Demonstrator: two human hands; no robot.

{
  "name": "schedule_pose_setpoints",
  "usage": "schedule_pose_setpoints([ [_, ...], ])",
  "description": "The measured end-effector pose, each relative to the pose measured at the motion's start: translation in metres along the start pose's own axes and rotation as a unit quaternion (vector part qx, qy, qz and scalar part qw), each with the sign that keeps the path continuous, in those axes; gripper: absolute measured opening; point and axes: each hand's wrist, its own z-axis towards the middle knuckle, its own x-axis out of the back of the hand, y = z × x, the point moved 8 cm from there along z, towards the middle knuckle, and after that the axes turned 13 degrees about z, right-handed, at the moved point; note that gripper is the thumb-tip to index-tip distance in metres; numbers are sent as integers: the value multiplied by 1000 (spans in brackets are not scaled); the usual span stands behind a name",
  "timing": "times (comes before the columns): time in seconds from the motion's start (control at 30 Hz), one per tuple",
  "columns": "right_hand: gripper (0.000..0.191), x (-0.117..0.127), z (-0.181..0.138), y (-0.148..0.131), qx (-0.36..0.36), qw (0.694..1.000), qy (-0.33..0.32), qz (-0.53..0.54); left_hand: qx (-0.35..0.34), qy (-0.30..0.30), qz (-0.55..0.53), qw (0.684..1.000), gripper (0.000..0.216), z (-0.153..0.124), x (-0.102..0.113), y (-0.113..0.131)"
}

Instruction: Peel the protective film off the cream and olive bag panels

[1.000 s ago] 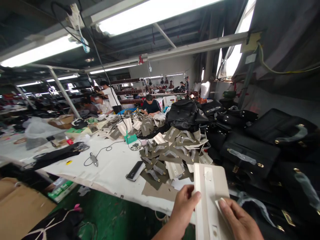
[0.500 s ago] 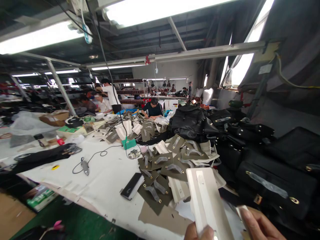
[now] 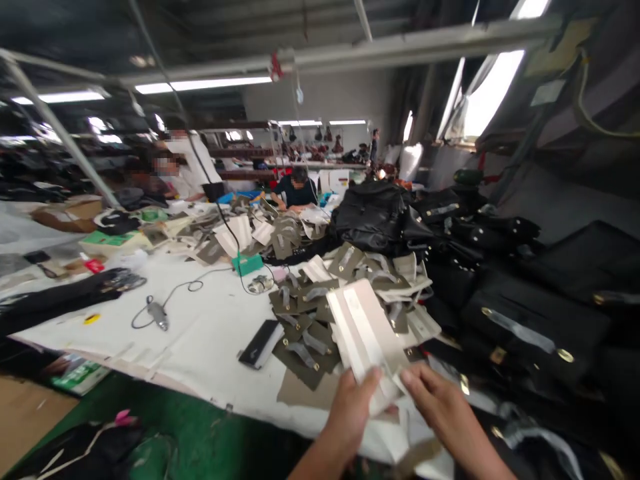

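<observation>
My left hand (image 3: 353,403) grips the lower end of a beige flap panel (image 3: 383,323), its thumb on the face. Pale lengthwise strips run along this panel, which is tilted up over the table. Close beside it on the right, the fingers of my right hand (image 3: 440,400) are pinched on a small pale strip (image 3: 401,385), mostly hidden by the fingertips. Whether that strip is joined to the panel I cannot tell. Behind my hands lies a heap of olive flap panels (image 3: 306,375) with film-wrapped handles and gold-coloured fittings.
Black bags (image 3: 373,217) are piled along the right side. On the white table (image 3: 200,353) lie a black-and-white flat packet (image 3: 260,343), a grey corded hand tool (image 3: 159,315) and a green block (image 3: 247,265). A co-worker (image 3: 296,192) sits at the far end.
My view has tilted down. Both hands have come further into view and closer together, with the panel higher up over the heap. The right hand now meets the panel's lower edge.
</observation>
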Motion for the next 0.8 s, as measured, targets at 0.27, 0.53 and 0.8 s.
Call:
schedule_pose_setpoints([
  [0.27,31,23,4,-33,30,1000,-1,-7,-55,-29,44,997,53,9,-19,42],
  [0.53,27,33,5,-37,50,999,-6,-18,-73,-58,113,989,49,9,-49,50],
  [0.8,41,37,5,-26,52,992,41,-103,-61,32,141,988,40,8,-53,44],
])
